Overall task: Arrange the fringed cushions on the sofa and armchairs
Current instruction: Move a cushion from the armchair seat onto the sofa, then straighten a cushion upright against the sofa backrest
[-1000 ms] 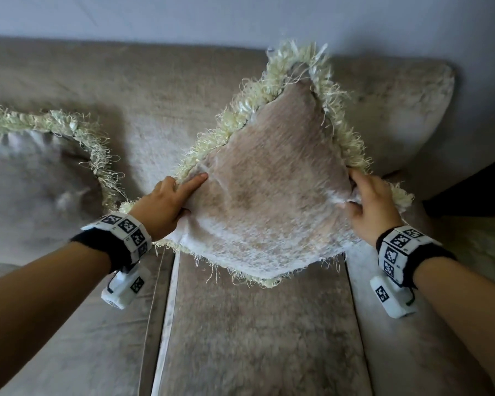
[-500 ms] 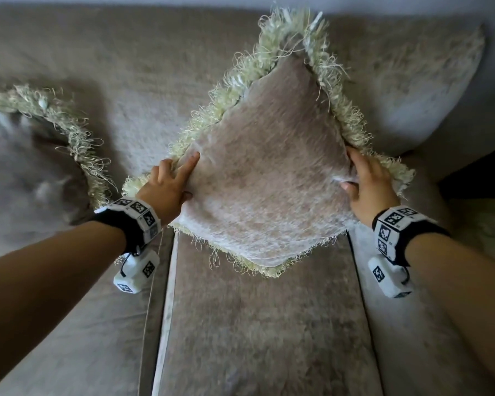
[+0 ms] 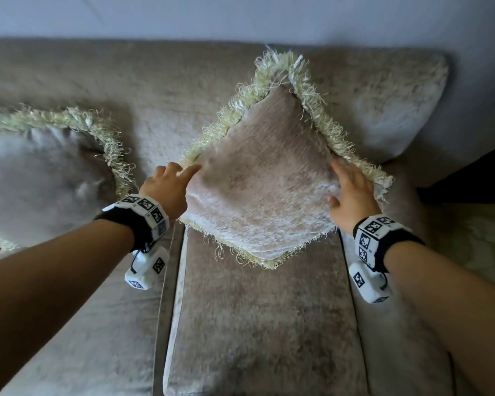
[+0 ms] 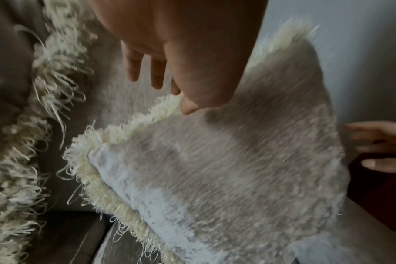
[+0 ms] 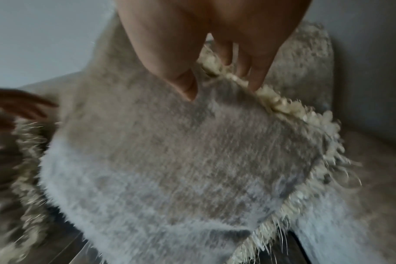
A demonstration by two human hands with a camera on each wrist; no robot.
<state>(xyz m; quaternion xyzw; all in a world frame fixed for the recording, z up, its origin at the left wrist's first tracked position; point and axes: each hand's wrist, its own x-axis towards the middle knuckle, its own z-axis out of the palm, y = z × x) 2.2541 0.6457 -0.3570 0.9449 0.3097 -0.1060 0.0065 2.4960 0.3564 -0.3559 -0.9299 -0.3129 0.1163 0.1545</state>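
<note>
Loosening since a moment ago, your left hand (image 3: 166, 186) and right hand (image 3: 352, 195) now rest open-fingered beside the fringed cushion (image 3: 265, 178), propped diamond-wise against the sofa (image 3: 255, 324); placement looks nearly finished.

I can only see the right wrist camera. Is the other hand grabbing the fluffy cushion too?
Observer: No. In the left wrist view the left hand has straight fingers, and only its thumb tip touches the fringed cushion at the edge.
Operator: Is the cushion lying flat?
Observer: No. The head view shows it standing on one corner like a diamond, bottom corner on the seat, top corner up against the sofa back.
Operator: Are there more fluffy ones?
Observer: Yes, a second fringed cushion sits to its left on the sofa, not touching it.
</note>
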